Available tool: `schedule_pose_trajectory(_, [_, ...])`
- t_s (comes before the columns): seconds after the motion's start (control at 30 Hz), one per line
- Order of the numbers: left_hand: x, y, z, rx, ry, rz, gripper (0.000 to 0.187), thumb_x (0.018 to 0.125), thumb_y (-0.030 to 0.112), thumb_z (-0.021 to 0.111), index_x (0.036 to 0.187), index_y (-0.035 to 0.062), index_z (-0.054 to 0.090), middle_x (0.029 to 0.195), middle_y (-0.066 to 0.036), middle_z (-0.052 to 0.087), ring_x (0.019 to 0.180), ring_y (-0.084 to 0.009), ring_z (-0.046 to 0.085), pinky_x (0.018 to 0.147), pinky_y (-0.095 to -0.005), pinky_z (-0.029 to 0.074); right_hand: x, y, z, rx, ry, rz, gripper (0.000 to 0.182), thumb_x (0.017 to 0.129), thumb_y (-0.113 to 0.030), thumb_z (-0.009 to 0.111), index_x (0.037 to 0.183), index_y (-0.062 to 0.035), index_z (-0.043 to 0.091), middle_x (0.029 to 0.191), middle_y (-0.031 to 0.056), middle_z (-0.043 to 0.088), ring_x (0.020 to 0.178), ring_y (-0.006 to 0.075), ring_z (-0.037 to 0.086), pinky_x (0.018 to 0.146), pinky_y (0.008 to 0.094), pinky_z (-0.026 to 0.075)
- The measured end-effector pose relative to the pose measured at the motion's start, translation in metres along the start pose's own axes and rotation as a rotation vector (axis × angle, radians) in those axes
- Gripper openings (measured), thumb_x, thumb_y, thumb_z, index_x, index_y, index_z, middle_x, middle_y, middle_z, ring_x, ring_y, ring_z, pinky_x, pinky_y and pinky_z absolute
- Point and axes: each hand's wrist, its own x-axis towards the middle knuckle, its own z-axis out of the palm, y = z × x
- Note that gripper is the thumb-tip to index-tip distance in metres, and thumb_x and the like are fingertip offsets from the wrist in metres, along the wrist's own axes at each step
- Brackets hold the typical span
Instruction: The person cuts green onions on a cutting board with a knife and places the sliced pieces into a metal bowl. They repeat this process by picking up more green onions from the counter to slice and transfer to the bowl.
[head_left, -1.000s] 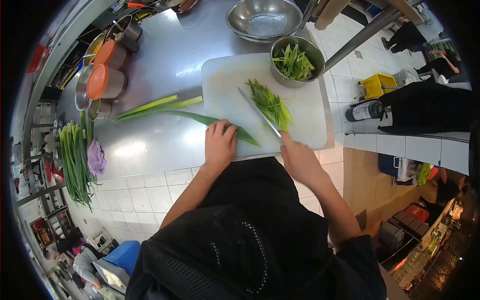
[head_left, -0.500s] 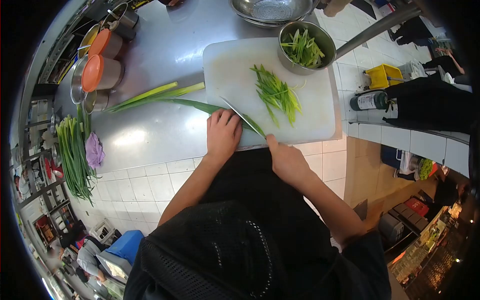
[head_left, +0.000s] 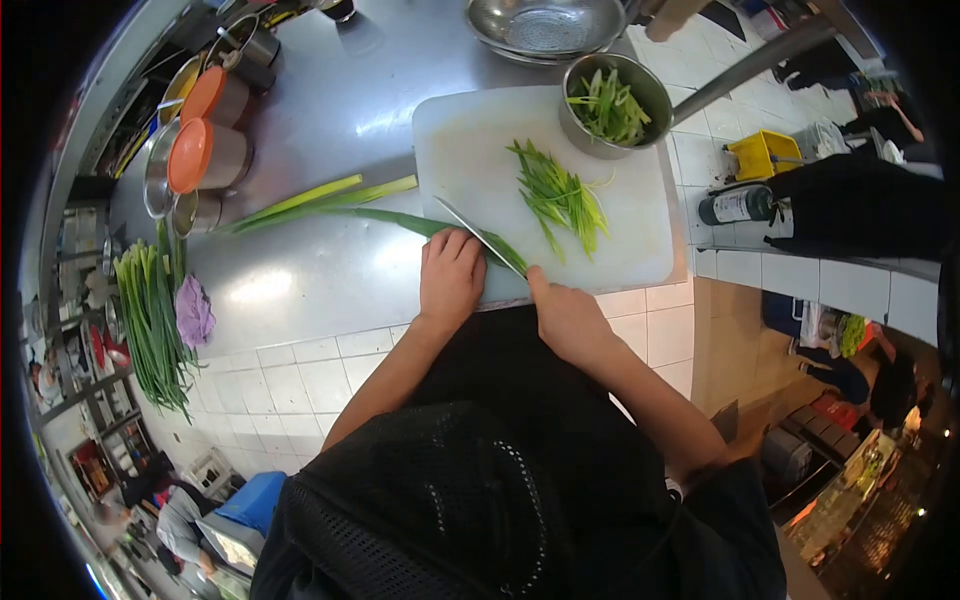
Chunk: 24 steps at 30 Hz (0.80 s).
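Observation:
My left hand [head_left: 452, 278] presses down with curled fingers on a green onion [head_left: 400, 222] at the near left edge of the white cutting board [head_left: 460, 130]. The onion's long leaf runs left off the board onto the steel table. In my right hand [head_left: 572, 318] is a knife [head_left: 478, 234], its blade slanting across the leaf close beside my left fingers. A pile of cut green onion strips [head_left: 562, 200] lies on the board. More cut pieces fill a steel saucepan [head_left: 652, 140] at the board's far right corner.
Whole green onion stalks [head_left: 290, 207] lie left of the board. A bunch of green onions [head_left: 150, 330] and a purple cloth [head_left: 194, 312] rest at the table's left end. Orange-lidded containers [head_left: 190, 155] stand behind them; steel bowls [head_left: 545, 30] sit at the back.
The knife and my right hand have shifted slightly left along the leaf. A small dark cup now shows at the far table edge, where part of a hand was. The view has tilted a little.

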Motion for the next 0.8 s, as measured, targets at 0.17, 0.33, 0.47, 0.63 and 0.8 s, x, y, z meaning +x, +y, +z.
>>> schedule_pose_trajectory(0.17, [0.0, -0.021, 0.001, -0.14, 0.082, -0.069, 0.021, 0.092, 0.004, 0.074, 0.113, 0.005, 0.073, 0.122, -0.014, 0.066, 0.119, -0.0374, 0.06, 0.102, -0.0492, 0.048, -0.013, 0.018, -0.03, 0.131, -0.1, 0.032, 0.035, 0.103, -0.011, 0.061, 0.136, -0.0033, 0.05, 0.088, 0.0316, 0.072, 0.088, 0.0517, 0.072, 0.077, 0.0624, 0.055])
schedule_pose_trajectory(0.33, [0.002, -0.009, -0.009, 0.066, 0.068, -0.021, 0.019, 0.093, 0.007, 0.075, 0.112, 0.0073, 0.074, 0.122, -0.012, 0.066, 0.119, -0.0362, 0.06, 0.102, -0.0504, 0.047, -0.025, 0.047, -0.049, 0.102, -0.006, 0.074, 0.037, 0.103, -0.011, 0.061, 0.138, -0.0038, 0.05, 0.087, 0.0297, 0.072, 0.087, 0.052, 0.071, 0.077, 0.0614, 0.055])
schedule_pose_trajectory(0.47, [0.005, -0.01, -0.011, 0.119, 0.019, 0.01, 0.023, 0.092, 0.009, 0.075, 0.114, 0.0077, 0.074, 0.122, -0.011, 0.066, 0.119, -0.036, 0.06, 0.102, -0.0508, 0.047, -0.021, -0.01, -0.062, -0.02, -0.024, 0.062, 0.048, 0.092, -0.001, 0.061, 0.139, 0.0035, 0.049, 0.088, 0.0272, 0.073, 0.084, 0.0494, 0.073, 0.076, 0.0592, 0.058])
schedule_pose_trajectory(0.63, [0.006, -0.009, -0.012, 0.111, 0.001, -0.006, 0.028, 0.087, 0.01, 0.077, 0.115, 0.0073, 0.073, 0.122, -0.011, 0.066, 0.12, -0.0366, 0.061, 0.103, -0.0514, 0.048, -0.04, -0.049, -0.067, -0.091, -0.042, -0.098, 0.057, 0.093, -0.001, 0.058, 0.148, 0.0066, 0.045, 0.081, 0.025, 0.07, 0.072, 0.0461, 0.072, 0.068, 0.0573, 0.058])
schedule_pose_trajectory(0.8, [0.004, -0.012, -0.006, 0.122, 0.026, -0.029, 0.028, 0.085, 0.01, 0.078, 0.113, 0.0063, 0.073, 0.124, -0.011, 0.065, 0.12, -0.0367, 0.061, 0.104, -0.0522, 0.049, -0.057, -0.055, -0.063, -0.174, -0.065, -0.096, 0.054, 0.092, 0.0, 0.06, 0.143, 0.0095, 0.046, 0.076, 0.0225, 0.067, 0.065, 0.0422, 0.071, 0.06, 0.0539, 0.058])
